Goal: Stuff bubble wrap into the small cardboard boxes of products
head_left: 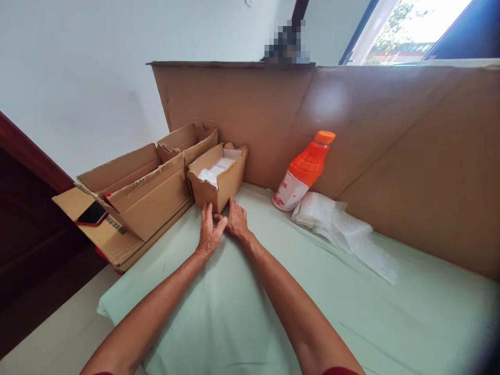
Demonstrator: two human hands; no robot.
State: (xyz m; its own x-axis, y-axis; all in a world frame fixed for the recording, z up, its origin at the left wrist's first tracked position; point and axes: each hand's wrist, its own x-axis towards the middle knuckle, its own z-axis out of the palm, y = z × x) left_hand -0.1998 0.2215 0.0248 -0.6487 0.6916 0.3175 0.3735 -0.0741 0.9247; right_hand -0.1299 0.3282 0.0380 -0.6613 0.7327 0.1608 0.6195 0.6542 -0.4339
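daylight from window (406,26), upper right | glare there | edges warped | far corners perhaps blurred

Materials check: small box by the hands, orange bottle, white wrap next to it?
Small box: brown corrugated cardboard, matte, rough torn edges. Orange bottle: looks like glossy plastic, orange cap, white label. White wrap: seems thin translucent plastic, crinkled, maybe bubble wrap. Left hand and right hand rest at the box's base.

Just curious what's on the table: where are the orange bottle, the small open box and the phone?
orange bottle (308,165), head view, orange upper body.
small open box (227,183), head view, side wall.
phone (91,213), head view, dark screen.
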